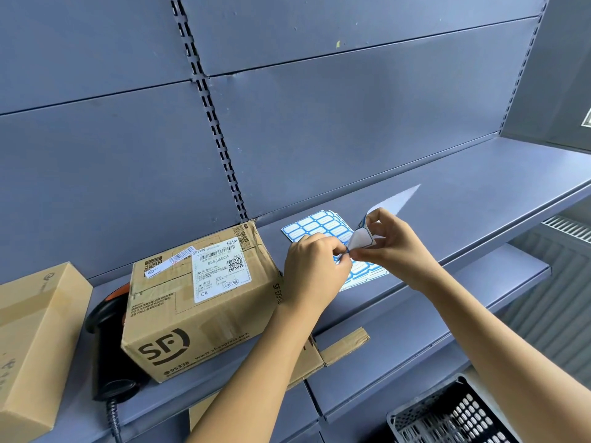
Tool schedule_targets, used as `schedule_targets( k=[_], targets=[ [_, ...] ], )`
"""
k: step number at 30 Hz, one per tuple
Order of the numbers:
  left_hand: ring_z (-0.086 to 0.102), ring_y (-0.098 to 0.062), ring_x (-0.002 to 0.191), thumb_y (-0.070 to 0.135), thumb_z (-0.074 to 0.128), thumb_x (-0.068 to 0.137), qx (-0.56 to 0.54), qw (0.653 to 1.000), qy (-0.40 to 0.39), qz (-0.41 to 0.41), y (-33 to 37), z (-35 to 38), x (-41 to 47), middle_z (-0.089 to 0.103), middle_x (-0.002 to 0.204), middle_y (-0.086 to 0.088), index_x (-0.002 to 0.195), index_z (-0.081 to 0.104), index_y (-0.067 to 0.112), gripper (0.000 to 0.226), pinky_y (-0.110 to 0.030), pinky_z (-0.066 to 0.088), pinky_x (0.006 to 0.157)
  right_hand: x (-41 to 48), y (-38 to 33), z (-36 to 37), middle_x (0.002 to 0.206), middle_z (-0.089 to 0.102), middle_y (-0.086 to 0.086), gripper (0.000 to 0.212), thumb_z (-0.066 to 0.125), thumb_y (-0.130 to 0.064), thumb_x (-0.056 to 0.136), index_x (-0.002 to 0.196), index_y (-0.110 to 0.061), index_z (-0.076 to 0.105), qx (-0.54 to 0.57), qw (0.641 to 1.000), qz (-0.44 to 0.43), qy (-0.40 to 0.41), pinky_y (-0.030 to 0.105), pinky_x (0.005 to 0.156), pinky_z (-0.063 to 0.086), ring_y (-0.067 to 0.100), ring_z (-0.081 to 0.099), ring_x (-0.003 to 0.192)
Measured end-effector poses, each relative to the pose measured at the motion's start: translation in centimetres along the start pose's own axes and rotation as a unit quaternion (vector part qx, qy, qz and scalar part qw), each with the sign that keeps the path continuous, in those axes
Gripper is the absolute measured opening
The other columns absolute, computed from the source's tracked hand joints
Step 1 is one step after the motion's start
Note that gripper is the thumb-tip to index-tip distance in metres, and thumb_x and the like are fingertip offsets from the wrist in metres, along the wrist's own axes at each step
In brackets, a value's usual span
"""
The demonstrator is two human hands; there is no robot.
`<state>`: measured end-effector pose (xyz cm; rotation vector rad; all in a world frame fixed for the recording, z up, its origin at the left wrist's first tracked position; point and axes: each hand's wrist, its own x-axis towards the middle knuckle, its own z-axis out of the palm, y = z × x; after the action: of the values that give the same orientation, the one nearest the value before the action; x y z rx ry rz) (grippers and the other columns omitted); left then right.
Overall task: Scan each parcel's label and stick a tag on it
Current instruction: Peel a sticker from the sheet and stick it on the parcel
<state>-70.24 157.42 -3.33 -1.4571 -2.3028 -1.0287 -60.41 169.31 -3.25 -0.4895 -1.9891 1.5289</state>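
Note:
A brown SF cardboard parcel [204, 302] stands on the blue-grey shelf [447, 219], its white shipping label [220, 270] facing up. Right of it lie sheets of blue-bordered white tag stickers [316, 227]. Above them my right hand [393, 244] grips a bent sticker sheet [361, 238], holding it lifted off the pile. My left hand [316, 266] pinches a tag at that sheet's lower corner. A black and orange barcode scanner [105, 318] lies left of the parcel, partly hidden behind it.
A second cardboard box [35, 334] sits at the far left of the shelf. More cardboard [342, 343] pokes out from the lower shelf. A black plastic basket [454, 414] stands at the bottom right. A slotted upright [208, 113] runs up the back panel.

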Motion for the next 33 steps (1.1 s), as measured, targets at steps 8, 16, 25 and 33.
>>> schedule_targets(
  k=[8, 16, 25, 33],
  targets=[
    [0.059, -0.028, 0.070, 0.013, 0.064, 0.074, 0.000, 1.000, 0.004, -0.005, 0.02, -0.25, 0.26, 0.067, 0.070, -0.006, 0.066, 0.068, 0.011, 0.009, -0.036, 0.050, 0.063, 0.11, -0.06, 0.29, 0.061, 0.054, -0.016, 0.044, 0.072, 0.014, 0.070, 0.080, -0.015, 0.041, -0.012, 1.000, -0.017, -0.002, 0.016, 0.056, 0.044, 0.009, 0.056, 0.058],
    [0.053, -0.026, 0.055, 0.010, 0.064, 0.058, 0.050, 0.997, 0.061, 0.019, 0.05, 0.24, 0.11, 0.055, 0.053, -0.001, 0.053, 0.057, 0.016, 0.010, -0.026, 0.042, 0.056, 0.04, -0.18, 0.61, 0.059, 0.048, -0.014, 0.043, 0.072, 0.013, 0.069, 0.078, -0.014, 0.040, -0.016, 0.999, -0.033, 0.013, 0.020, 0.055, 0.038, 0.015, 0.046, 0.058],
    [0.053, -0.023, 0.057, 0.015, 0.065, 0.066, 0.095, 0.991, 0.075, 0.053, -0.09, 0.37, 0.09, 0.054, 0.055, 0.001, 0.055, 0.057, 0.017, 0.014, -0.027, 0.040, 0.056, 0.09, -0.36, 0.60, 0.063, 0.053, -0.009, 0.043, 0.073, 0.011, 0.067, 0.078, -0.016, 0.041, -0.015, 0.999, -0.025, 0.031, 0.020, 0.056, 0.042, 0.017, 0.053, 0.064],
    [0.058, -0.029, 0.066, 0.014, 0.062, 0.074, 0.007, 1.000, 0.004, 0.017, -0.53, 0.08, 0.36, 0.066, 0.066, -0.007, 0.066, 0.069, 0.009, 0.011, -0.037, 0.052, 0.061, 0.05, -0.67, 0.21, 0.074, 0.065, 0.006, 0.041, 0.073, 0.010, 0.069, 0.087, -0.017, 0.049, -0.029, 0.999, -0.012, 0.017, 0.026, 0.061, 0.049, 0.015, 0.063, 0.062]
  ],
)
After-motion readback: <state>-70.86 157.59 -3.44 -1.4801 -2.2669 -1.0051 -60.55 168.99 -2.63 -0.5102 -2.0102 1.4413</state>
